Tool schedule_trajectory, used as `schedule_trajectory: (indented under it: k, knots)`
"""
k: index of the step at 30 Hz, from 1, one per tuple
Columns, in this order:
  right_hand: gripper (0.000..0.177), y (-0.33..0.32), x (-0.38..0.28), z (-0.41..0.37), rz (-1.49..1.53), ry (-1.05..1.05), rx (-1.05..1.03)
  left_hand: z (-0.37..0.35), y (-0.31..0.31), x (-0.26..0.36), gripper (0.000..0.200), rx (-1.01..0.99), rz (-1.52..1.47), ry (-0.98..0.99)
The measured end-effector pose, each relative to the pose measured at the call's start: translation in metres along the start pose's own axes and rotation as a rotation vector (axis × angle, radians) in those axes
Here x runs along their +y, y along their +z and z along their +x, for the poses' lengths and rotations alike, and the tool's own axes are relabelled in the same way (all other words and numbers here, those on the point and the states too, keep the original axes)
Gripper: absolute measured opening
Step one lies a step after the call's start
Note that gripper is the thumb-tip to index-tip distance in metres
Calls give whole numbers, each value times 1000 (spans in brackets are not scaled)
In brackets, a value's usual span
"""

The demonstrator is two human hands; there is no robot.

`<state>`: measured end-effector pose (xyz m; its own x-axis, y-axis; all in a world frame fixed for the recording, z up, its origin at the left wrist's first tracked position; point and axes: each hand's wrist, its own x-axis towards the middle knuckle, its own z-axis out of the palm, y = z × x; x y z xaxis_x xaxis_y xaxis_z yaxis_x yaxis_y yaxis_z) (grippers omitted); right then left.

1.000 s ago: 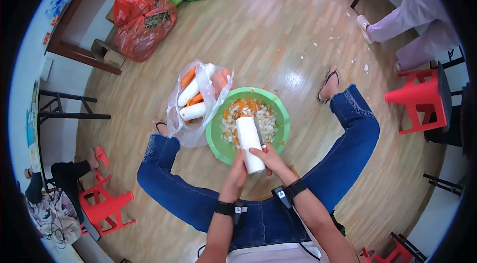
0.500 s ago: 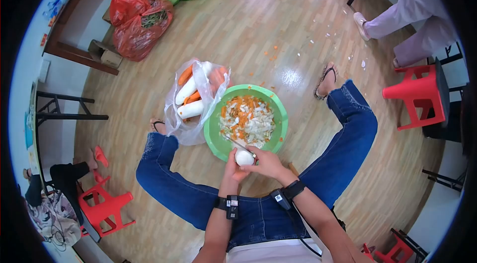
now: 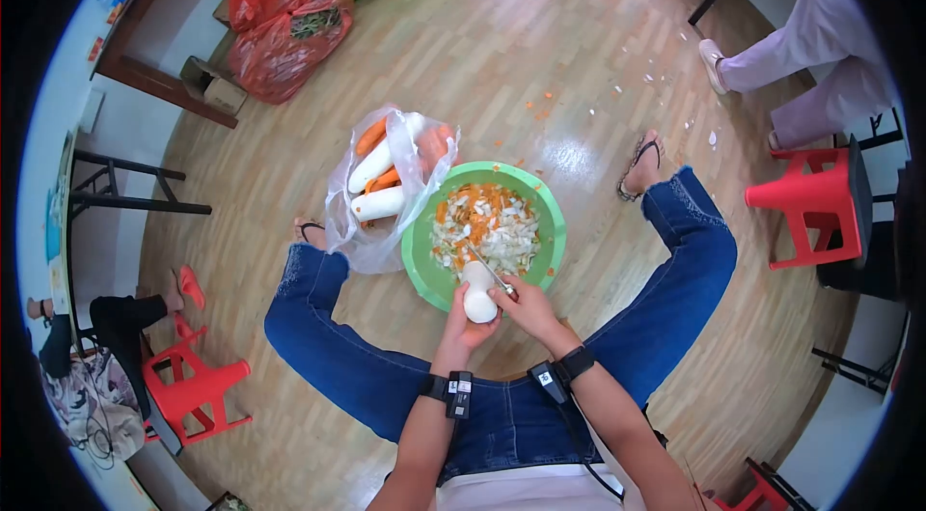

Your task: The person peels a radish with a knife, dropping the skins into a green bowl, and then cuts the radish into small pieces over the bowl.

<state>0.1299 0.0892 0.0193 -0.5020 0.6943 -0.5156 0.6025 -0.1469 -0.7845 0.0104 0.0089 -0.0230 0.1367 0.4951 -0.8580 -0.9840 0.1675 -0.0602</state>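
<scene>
One white radish (image 3: 479, 295), long axis pointing outward over near rim of green bowl (image 3: 421, 272) — left hand (image 3: 467, 326) cupping near end, right hand (image 3: 531, 308) gripping knife (image 3: 489, 269) alongside.

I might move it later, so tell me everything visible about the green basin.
The basin is light green, wide and roughly round, with a smooth, plastic-looking wall and rim. It sits upright on the floor, part-filled with orange and white pieces; a few orange bits dot its rim. At its left, the translucent bag appears to touch it. The white vegetable overlaps its near edge in view; whether they touch is unclear.
</scene>
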Motion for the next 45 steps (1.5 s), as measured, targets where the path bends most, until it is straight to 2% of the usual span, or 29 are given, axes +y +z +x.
schedule_trajectory:
  k: [4,6,10,13,15,18,21,23,27,28,30,33,34,36,39,41,45]
  knots:
    - [35,6,20,7,83,-74,62,1,0,3,48,-44,59,-16]
    - [34,-4,19,10,-87,11,219,3,-2,2,48,-46,74,-32]
    - [33,-15,26,15,-26,76,283,18,-15,5,50,-35,115,-56]
    - [29,-10,37,15,-49,18,162,19,-15,3,52,-65,140,-80]
    - [22,-3,34,13,61,-160,35,15,-12,5,54,-67,159,-64]
    - [23,-9,24,8,-37,-77,-36,11,-7,4,54,-71,128,-91]
    - [25,-11,20,12,-132,-91,60,2,-2,3,48,-119,137,-85]
    - [26,-8,36,25,-129,-66,111,-8,2,2,56,-81,259,-98]
    - [28,-8,40,33,-134,-9,221,-15,5,0,56,-142,215,-136]
    - [28,-12,30,27,-132,-7,221,-14,6,0,55,-143,204,-122]
    - [29,-19,10,14,-204,-27,46,-14,3,2,55,-143,189,-106]
    - [30,-13,9,9,-221,-60,-22,-12,0,3,54,-137,186,-77]
    - [30,-13,15,13,-222,-56,-18,-16,2,2,54,-140,187,-82]
    - [31,-7,26,24,-102,-31,157,-26,7,0,54,-140,197,-91]
    - [30,-10,32,36,-147,-14,201,-36,13,-6,55,-160,191,-91]
    - [30,-11,35,36,-178,-11,190,-37,8,-5,56,-244,113,-149]
    - [31,-10,2,9,-234,-69,75,-27,1,-3,55,-191,58,-133]
